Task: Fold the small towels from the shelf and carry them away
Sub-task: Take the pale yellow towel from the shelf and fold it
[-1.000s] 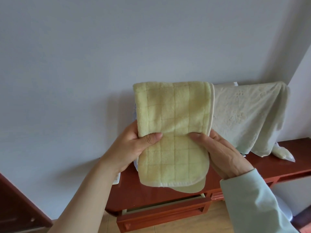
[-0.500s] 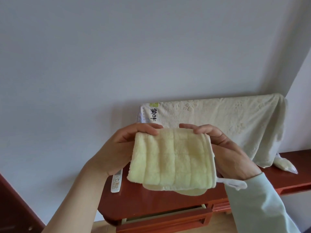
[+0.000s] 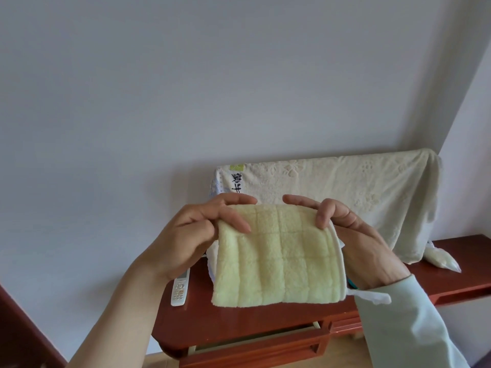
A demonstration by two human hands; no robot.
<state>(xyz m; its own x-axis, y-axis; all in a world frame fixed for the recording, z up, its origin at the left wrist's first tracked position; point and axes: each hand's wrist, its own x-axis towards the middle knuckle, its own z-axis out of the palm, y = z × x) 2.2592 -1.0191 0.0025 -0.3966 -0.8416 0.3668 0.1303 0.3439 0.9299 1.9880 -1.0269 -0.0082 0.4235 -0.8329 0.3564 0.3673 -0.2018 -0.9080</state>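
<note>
Holding the folded towel (image 3: 279, 261) at centre frame, we pinch its top corners: left hand (image 3: 191, 235) with thumb in front and fingers (image 3: 233, 200) behind, right hand (image 3: 356, 235) likewise. It hangs above the red bench (image 3: 252, 322), where a remote (image 3: 180, 290) lies lower left of it and a cream cloth (image 3: 345, 192) drapes behind, over something we cannot make out.
</note>
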